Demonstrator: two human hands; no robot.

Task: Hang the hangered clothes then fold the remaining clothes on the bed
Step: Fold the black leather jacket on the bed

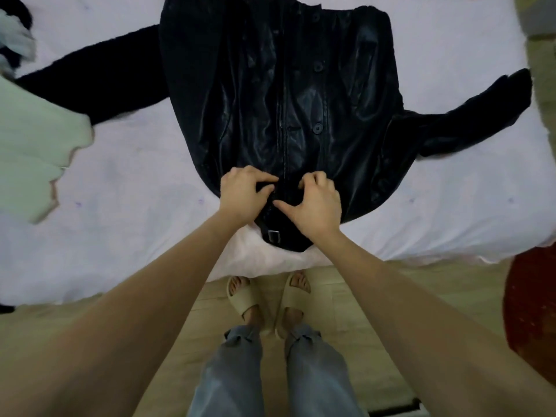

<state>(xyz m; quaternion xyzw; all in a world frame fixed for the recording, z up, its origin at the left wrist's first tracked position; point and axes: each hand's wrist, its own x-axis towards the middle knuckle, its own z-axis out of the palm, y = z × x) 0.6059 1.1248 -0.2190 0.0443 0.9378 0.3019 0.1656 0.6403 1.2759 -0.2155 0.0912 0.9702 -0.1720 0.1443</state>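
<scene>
A black leather jacket [294, 94] lies spread flat on the white bed [135, 182], collar toward me, sleeves stretched out to both sides. Its buttoned front faces up. My left hand [243, 194] and my right hand [316, 203] sit side by side at the collar end near the bed's front edge. Fingers of both hands are curled and pinch the black material at the front opening. A small buckle strap [274, 236] hangs just below my hands.
A pale green garment [33, 145] lies at the left of the bed, with a dark and light heap [15, 34] behind it. An olive-green cloth [541, 70] is at the right edge. A red object [532, 311] sits on the floor at the right. My feet stand against the bed.
</scene>
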